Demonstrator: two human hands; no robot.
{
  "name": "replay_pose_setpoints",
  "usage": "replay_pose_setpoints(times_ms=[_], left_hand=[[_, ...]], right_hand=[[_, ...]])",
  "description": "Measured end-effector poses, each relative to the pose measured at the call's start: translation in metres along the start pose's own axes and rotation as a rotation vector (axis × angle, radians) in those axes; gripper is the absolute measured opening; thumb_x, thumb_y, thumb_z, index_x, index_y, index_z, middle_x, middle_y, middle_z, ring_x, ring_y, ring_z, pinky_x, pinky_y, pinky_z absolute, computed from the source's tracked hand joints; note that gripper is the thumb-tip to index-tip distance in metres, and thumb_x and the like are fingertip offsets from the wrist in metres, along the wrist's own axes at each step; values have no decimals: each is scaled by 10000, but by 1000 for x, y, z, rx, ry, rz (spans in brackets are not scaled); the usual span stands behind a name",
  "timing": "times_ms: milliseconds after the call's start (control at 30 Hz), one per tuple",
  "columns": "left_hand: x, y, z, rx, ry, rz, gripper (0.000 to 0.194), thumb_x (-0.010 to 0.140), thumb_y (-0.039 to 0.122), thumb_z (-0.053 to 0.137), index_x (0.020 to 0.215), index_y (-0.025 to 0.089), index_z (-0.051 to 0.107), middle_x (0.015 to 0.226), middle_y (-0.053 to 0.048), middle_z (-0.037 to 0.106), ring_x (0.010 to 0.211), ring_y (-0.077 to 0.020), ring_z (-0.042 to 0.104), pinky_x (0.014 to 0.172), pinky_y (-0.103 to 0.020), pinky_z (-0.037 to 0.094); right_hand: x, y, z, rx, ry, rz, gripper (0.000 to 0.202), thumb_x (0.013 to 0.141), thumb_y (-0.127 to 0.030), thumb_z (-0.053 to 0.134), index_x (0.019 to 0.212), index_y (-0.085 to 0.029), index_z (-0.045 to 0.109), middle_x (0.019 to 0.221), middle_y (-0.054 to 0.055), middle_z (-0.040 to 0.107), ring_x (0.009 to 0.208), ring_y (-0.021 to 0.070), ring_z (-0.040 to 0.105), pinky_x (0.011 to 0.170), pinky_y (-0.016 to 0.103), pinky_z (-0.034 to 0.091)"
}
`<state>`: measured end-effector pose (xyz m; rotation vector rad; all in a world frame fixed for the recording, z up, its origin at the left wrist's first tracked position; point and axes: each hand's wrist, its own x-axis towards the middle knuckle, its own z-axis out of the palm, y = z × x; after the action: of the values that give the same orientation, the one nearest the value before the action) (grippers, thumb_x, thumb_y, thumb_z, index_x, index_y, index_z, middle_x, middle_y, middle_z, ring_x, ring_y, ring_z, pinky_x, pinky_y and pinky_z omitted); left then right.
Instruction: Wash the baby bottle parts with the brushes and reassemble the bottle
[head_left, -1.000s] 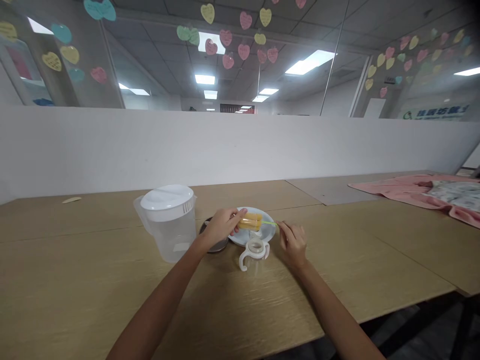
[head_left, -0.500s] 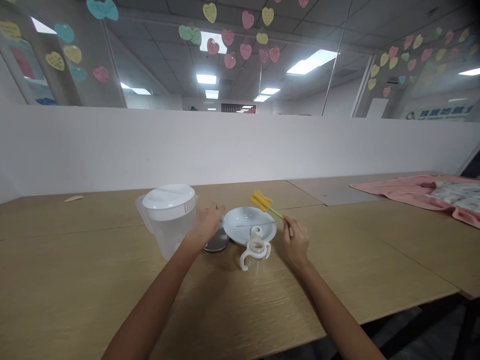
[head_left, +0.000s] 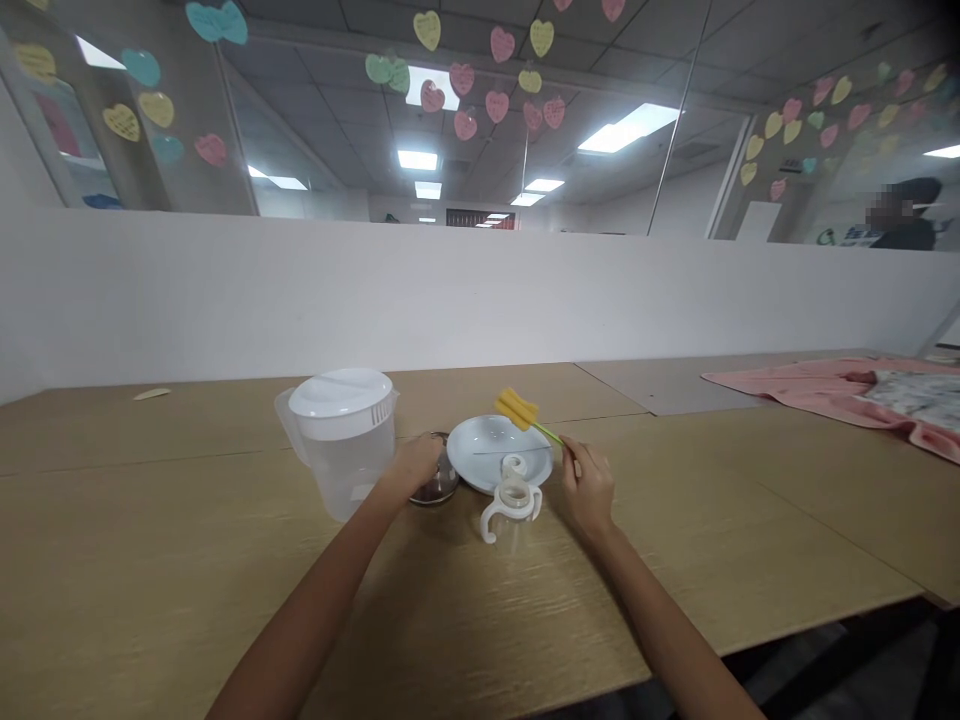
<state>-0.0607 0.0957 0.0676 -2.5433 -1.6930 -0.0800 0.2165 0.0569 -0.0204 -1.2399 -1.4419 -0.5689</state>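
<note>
Sponge brush over the dish, left hand at the dark disc

The right hand (head_left: 590,480) is pinching the green handle of the yellow sponge brush (head_left: 519,409), fingers closed; the sponge head is hanging over the far right part of the white dish (head_left: 466,448). The left hand (head_left: 415,467) is resting at the dark disc (head_left: 442,487), fingers curled; the view is not showing whether they are gripping it. Risks, as judged: the disc is lying in a narrow gap, so a sideways pull could be nudging the pitcher (head_left: 346,455) on the left or pushing the dish into the white-handled bottle (head_left: 513,500) at its near edge, toppling it. A slackening pinch could be letting the sponge head drop onto the thin rod (head_left: 495,453) in the dish. Compared with half a second earlier, the left hand is now lying lower on the disc, the brush is staying nearly in place, and a person (head_left: 909,215) is appearing beyond the glass, far right.
</note>
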Motion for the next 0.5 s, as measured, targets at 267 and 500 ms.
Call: replay_pose_setpoints(times_ms=[267, 500], left_hand=[[-7, 10, -15, 1, 80, -14, 286, 836, 81, 426, 1002, 119, 655, 1046, -184, 635, 970, -273, 623, 810, -361, 491], [-3, 57, -20, -300, 132, 248, 336, 918, 253, 384, 1172, 195, 597, 1229, -66, 610, 1131, -188, 553, 979, -295, 410]], right_hand=[[1, -1, -2, -9, 0, 4, 268, 923, -246, 404, 1042, -172, 633, 901, 79, 676, 825, 196, 576, 775, 330, 411], [2, -1, -1, 4, 20, 26, 270, 925, -248, 404, 1040, -166, 634, 891, 81, 676, 828, 197, 586, 789, 335, 420]])
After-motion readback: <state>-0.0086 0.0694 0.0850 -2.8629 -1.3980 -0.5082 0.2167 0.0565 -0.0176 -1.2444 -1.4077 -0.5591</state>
